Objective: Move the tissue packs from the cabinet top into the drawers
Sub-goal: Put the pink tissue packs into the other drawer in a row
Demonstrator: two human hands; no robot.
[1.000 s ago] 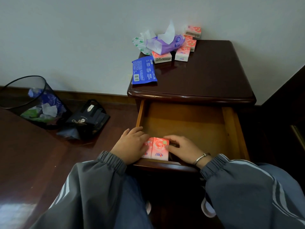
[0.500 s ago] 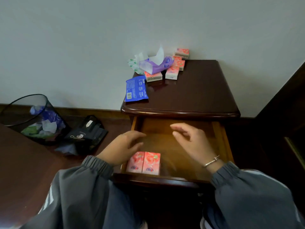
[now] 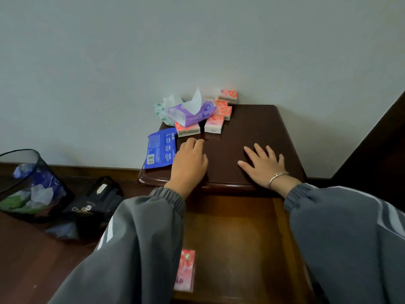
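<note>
My left hand (image 3: 190,161): fingers loosely curled, empty, near a pink tissue pack (image 3: 188,129).
My right hand (image 3: 263,165): fingers spread over the cabinet top (image 3: 249,132), empty.

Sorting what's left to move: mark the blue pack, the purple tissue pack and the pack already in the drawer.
blue pack (image 3: 161,148), head view, middle of its printed face.
purple tissue pack (image 3: 192,114), head view, its purple side.
pack in the drawer (image 3: 185,269), head view, its visible pink top.

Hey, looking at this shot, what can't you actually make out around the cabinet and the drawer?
Head view, the only one:
- Drawer: left part hidden by the left sleeve; one pink pack partly shows.
- Green-and-white pack: mostly behind the purple tissue pack.
- Blue packet: print too small.
</note>
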